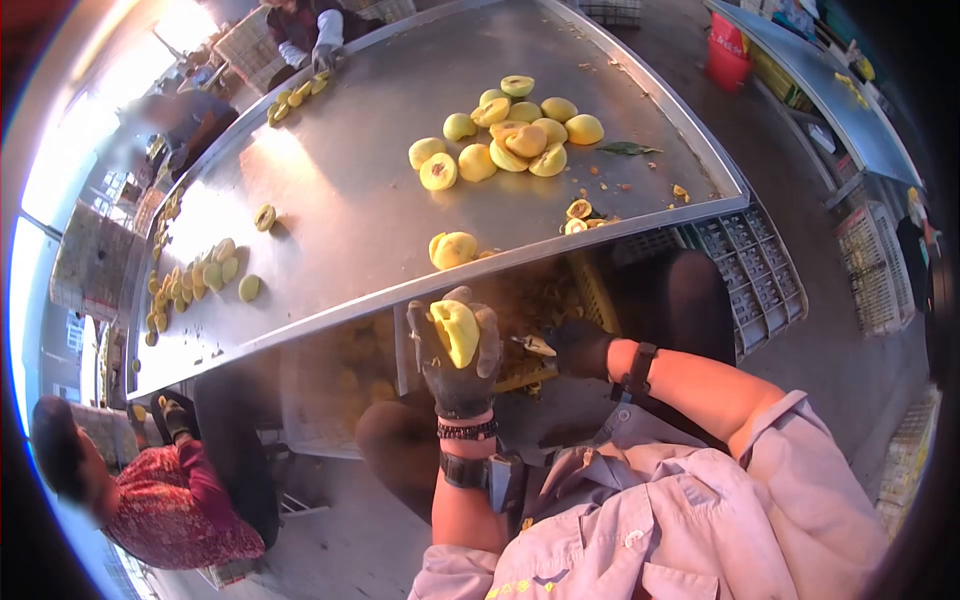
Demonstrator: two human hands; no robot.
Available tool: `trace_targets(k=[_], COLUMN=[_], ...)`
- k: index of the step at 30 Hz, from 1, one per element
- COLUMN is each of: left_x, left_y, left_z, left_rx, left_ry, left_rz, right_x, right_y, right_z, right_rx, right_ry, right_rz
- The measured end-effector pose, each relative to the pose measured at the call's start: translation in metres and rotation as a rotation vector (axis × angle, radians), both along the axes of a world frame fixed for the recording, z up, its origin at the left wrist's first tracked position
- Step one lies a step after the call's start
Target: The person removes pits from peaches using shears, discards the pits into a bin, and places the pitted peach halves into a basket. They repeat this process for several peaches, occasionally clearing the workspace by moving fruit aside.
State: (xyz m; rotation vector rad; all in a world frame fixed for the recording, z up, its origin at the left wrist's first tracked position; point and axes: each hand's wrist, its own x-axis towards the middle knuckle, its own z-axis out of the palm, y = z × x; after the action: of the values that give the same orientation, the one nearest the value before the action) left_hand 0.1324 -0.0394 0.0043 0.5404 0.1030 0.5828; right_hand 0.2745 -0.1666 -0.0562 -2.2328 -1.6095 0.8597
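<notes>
My left hand (460,388), in a dark grey glove, is raised just past the table's near edge with its fingers wrapped round a yellow peach piece (456,331). The cut flesh faces up and looks folded. To its right, my right hand (582,348), in a black glove, is closed on a small pointed tool (537,345) whose exact kind I cannot make out. Its tip points toward my left hand. Two peach pieces (454,250) lie near the table edge beyond my left hand. Farther back is a heap of whole and halved yellow peaches (520,140).
The metal table (340,220) has a raised rim. Below it stands a yellow crate (592,290) with scraps. Pits and a leaf (628,148) lie at right. A person (170,490) sits at left; another person's gloved hand (322,62) is at the far edge. Plastic crates (750,262) stand right.
</notes>
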Motion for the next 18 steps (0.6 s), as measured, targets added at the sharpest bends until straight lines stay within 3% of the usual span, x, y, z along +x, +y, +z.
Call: trace_targets(k=[2, 5, 8, 11, 12, 14, 18], left_x=[0.002, 0.006, 0.01, 0.011, 0.012, 0.012, 0.014], left_y=[0.001, -0.009, -0.014, -0.015, -0.016, -0.02, -0.02], left_z=[0.001, 0.011, 0.006, -0.015, -0.018, -0.021, -0.025], left_rx=[0.038, 0.297, 0.549, 0.703, 0.725, 0.697, 0.881], left_ry=[-0.012, 0.452, 0.587, 0.593, 0.609, 0.588, 0.669], left_rz=[0.015, 0.363, 0.467, 0.552, 0.561, 0.546, 0.542], right_x=[-0.005, -0.006, 0.004, 0.008, 0.003, -0.002, -0.007], right_y=[0.001, 0.011, 0.024, 0.041, 0.045, 0.042, 0.042], right_z=[0.028, 0.065, 0.099, 0.082, 0.077, 0.072, 0.07], right_rx=[0.077, 0.913, 1.006, 1.028, 0.824, 0.823, 0.8], right_ry=[0.017, 0.278, 0.254, -0.2, -0.184, -0.188, -0.111], right_rz=[-0.082, -0.264, -0.177, 0.023, -0.005, -0.042, -0.133])
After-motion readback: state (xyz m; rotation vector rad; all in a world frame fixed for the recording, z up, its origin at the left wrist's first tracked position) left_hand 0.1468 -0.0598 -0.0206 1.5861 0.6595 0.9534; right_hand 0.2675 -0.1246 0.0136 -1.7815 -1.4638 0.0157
